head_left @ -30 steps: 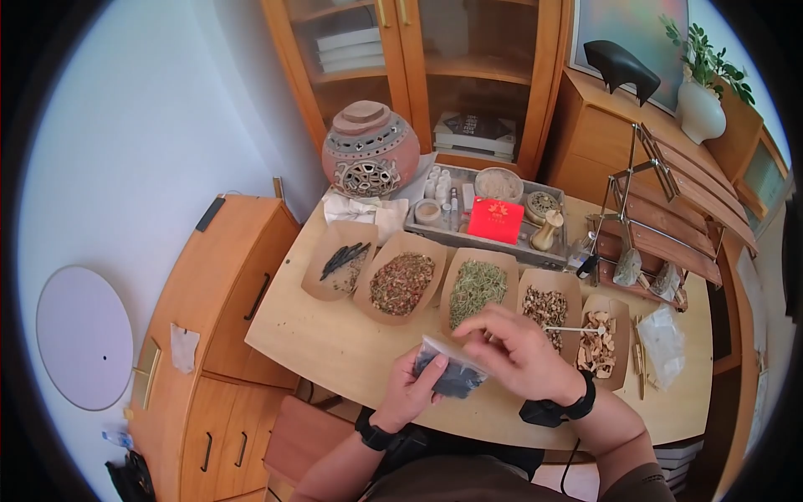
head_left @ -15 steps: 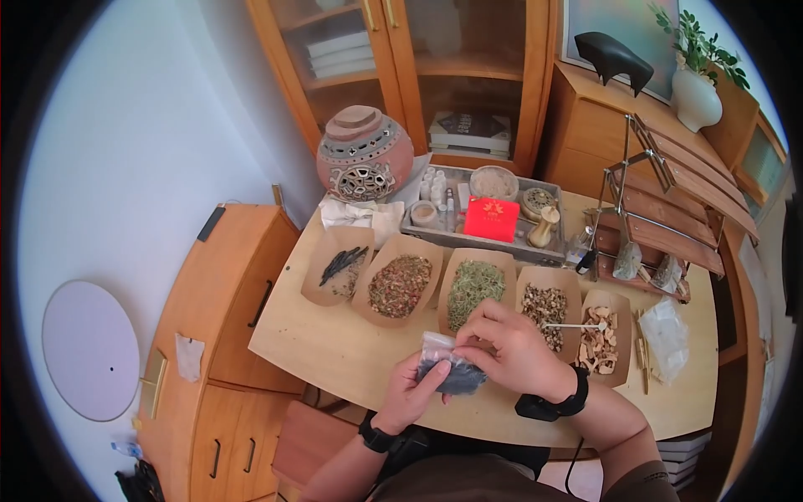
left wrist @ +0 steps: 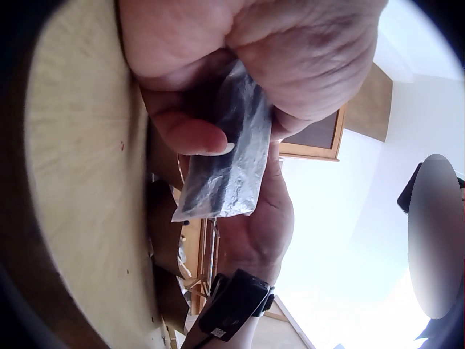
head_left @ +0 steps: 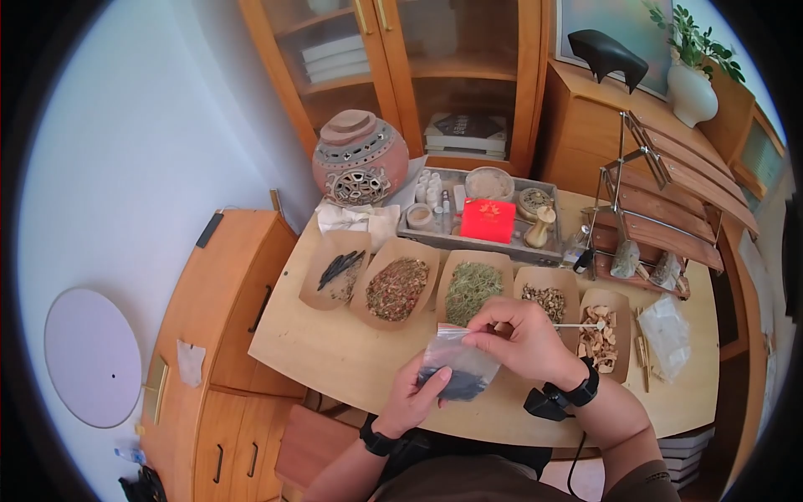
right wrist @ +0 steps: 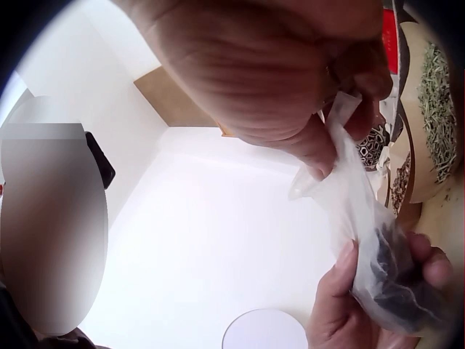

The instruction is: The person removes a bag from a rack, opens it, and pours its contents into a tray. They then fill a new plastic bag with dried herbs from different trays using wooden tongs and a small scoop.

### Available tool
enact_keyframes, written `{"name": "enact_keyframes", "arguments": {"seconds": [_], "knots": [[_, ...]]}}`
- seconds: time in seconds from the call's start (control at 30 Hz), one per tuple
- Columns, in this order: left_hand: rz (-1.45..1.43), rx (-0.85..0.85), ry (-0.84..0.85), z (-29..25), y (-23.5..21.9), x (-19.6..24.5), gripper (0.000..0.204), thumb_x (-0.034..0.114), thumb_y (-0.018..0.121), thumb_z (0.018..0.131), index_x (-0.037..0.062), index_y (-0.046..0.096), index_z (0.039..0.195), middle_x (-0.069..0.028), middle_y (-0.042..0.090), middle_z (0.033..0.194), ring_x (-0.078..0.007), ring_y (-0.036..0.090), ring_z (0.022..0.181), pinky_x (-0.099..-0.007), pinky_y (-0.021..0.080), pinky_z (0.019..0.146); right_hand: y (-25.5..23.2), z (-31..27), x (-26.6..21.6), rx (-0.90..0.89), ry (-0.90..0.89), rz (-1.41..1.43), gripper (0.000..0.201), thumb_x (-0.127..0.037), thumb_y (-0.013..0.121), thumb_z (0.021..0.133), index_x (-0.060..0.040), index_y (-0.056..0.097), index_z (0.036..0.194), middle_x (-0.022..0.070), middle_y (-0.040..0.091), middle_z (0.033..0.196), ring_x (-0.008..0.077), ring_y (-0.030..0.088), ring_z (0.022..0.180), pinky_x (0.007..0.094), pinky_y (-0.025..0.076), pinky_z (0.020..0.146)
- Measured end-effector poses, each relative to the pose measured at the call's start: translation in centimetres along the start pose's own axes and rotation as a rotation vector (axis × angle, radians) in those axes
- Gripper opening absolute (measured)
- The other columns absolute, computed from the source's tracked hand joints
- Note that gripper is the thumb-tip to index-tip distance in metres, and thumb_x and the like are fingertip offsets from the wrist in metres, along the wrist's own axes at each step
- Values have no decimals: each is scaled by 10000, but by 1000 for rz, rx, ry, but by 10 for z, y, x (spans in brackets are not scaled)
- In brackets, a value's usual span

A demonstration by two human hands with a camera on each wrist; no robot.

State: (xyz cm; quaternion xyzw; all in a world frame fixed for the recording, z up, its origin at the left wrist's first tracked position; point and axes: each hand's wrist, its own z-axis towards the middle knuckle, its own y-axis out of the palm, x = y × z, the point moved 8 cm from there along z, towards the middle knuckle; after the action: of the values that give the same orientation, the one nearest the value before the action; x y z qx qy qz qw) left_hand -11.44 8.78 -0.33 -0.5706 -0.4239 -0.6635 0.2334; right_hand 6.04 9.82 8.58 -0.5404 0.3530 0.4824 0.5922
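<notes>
A clear plastic bag (head_left: pixel 462 368) with dark contents is held above the table's front part. My left hand (head_left: pixel 410 396) grips its lower left side, thumb across the front. At the bag's top edge, my right hand (head_left: pixel 525 345) pinches the plastic between thumb and fingers. In the right wrist view the bag (right wrist: pixel 385 269) stretches between the two hands, dark pieces at its lower end. The left wrist view shows the bag (left wrist: pixel 236 156) in my left hand (left wrist: pixel 254 65), with a fingertip against it.
Paper trays hold dark sticks (head_left: pixel 341 268), a reddish mix (head_left: pixel 396 289), green herbs (head_left: pixel 473 289), chopped pieces (head_left: pixel 545 299) and pale slices (head_left: pixel 598 339). Behind are a grey tray (head_left: pixel 535 253) with a red packet (head_left: pixel 488 221), and a patterned pot (head_left: pixel 361 159). A folding wooden rack (head_left: pixel 665 217) stands right.
The bag is now more upright and spread out, its top edge raised. My right hand, earlier apart from the bag, has come to pinch its top and moved slightly up.
</notes>
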Motion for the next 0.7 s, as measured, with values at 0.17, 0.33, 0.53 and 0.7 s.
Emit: {"name": "enact_keyframes", "arguments": {"seconds": [0.17,0.33,0.53,0.7], "knots": [[-7,6,-5,1,-1,-2,335,178,589,1079,34,586,1382,-23,678,1027,-62,614,771,-235,506,588,-6,0,4,17,54,90,97,-92,806,908,-30,746,951,1,670,834,56,554,733,254,459,640],[3,31,-5,-1,-4,-5,327,174,596,1076,29,584,1368,-25,674,1023,-65,614,771,-234,507,583,-8,0,-6,-73,83,167,89,-104,815,906,-54,756,950,-20,682,840,36,543,742,245,447,636],[120,285,195,-7,5,18,324,91,660,1022,24,571,1326,-68,659,1059,-111,627,807,-252,519,658,-3,-11,-22,-152,24,103,85,-108,818,902,-66,761,951,-32,672,820,46,544,711,255,431,602],[473,657,411,-52,-32,46,168,29,707,971,24,589,1091,-59,639,940,-123,586,760,-261,487,736,10,-16,-42,-100,-225,-100,86,-84,818,854,-73,750,906,61,613,766,215,619,665,340,481,580]]}}
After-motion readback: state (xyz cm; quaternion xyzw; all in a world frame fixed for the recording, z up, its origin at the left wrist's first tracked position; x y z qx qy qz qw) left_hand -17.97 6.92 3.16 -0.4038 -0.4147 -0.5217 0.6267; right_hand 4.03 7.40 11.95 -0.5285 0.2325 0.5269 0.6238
